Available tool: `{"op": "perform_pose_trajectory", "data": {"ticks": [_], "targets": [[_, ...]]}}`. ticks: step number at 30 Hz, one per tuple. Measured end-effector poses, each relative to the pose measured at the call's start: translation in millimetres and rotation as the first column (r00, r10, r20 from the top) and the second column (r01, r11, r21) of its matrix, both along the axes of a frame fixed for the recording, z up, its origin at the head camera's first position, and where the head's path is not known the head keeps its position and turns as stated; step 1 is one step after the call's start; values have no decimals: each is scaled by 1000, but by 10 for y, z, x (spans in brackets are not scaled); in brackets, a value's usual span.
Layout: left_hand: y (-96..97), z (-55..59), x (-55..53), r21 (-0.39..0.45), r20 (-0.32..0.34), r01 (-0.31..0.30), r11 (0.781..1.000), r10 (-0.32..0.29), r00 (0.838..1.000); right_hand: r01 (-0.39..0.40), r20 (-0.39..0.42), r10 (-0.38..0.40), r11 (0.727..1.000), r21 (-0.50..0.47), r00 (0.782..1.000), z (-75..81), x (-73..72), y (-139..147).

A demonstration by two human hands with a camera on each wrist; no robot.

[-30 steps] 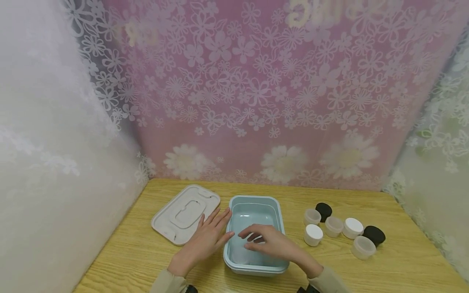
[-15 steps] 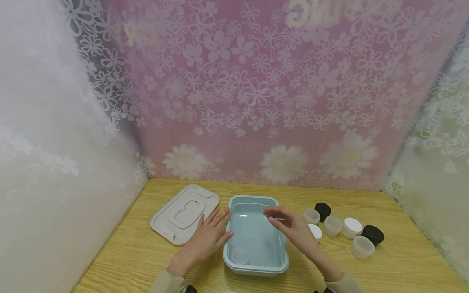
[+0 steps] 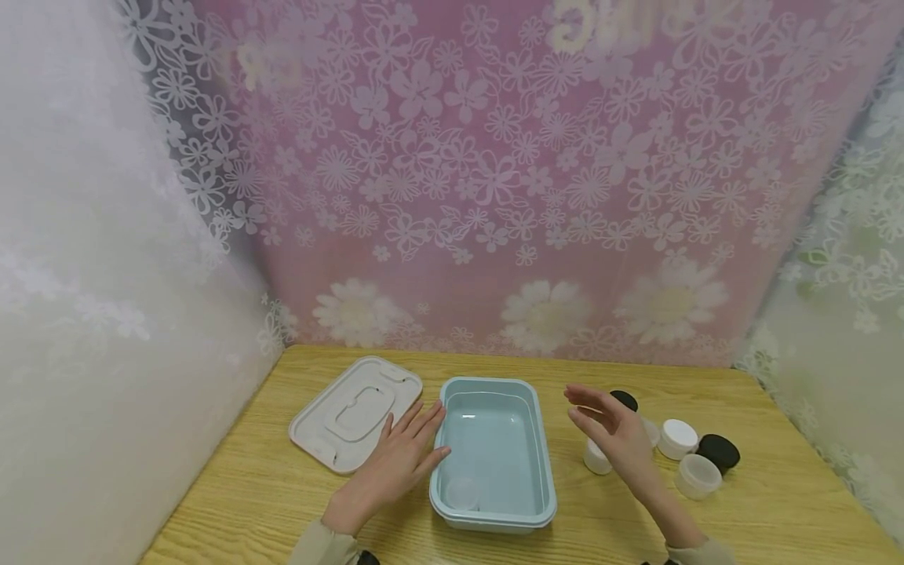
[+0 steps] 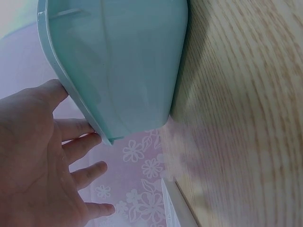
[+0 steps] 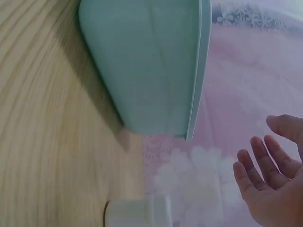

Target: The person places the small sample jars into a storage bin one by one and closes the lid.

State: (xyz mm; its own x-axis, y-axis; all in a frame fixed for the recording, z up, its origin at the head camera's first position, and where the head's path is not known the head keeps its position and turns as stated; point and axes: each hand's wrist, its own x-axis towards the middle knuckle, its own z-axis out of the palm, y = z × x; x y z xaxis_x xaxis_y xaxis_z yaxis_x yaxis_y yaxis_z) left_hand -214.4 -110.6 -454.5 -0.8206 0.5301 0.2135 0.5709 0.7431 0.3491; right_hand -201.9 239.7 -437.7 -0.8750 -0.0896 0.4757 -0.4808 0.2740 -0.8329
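Observation:
A light blue rectangular plastic box [image 3: 494, 439] stands on the table with its top uncovered. In its near left corner lies a small translucent round jar [image 3: 462, 494]. My left hand [image 3: 399, 455] rests with spread, straight fingers against the box's left rim; the left wrist view has the fingertips [image 4: 97, 137] right at that rim. To the right of the box, my right hand [image 3: 617, 435] hovers with loosely bent fingers and holds nothing. Beneath it, partly covered, are a white-lidded jar [image 3: 596, 457] and a black-lidded one [image 3: 625, 400].
A whitish flat lid [image 3: 353, 416] lies left of the box, partly behind my left hand. Farther right stand another white-lidded jar [image 3: 679, 438], a black-lidded jar [image 3: 719, 451] and a translucent jar [image 3: 699, 476]. A flowered pink curtain [image 3: 494, 196] backs the table.
My right hand has moved right, from over the inside of the box to above the small jars, uncovering the translucent jar in the box. My left hand has stayed at the rim.

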Motion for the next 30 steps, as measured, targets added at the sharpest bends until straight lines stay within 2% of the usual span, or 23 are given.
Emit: {"op": "perform_pose_trajectory", "data": {"ticks": [5, 10, 15, 19, 23, 30], "targets": [[0, 0, -1, 0, -7, 1, 1000, -1, 1000, 90, 6, -91, 993, 81, 996, -86, 28, 155], [2, 3, -3, -2, -6, -3, 1000, 3, 1000, 163, 56, -175, 971, 175, 983, -177, 70, 273], [5, 10, -3, -4, 4, -3, 1000, 3, 1000, 205, 42, -223, 943, 263, 974, -240, 86, 371], [1, 25, 2, 0, 0, -3, 1000, 3, 1000, 220, 53, -248, 924, 312, 967, -275, 79, 411], [-1, 35, 8, 0, 1, -4, 1000, 4, 1000, 218, 113, -271, 913, 344, 956, -312, 84, 424], [0, 37, 17, -3, 12, -3, 1000, 3, 1000, 168, 218, -254, 922, 348, 942, -356, 91, 412]]}}
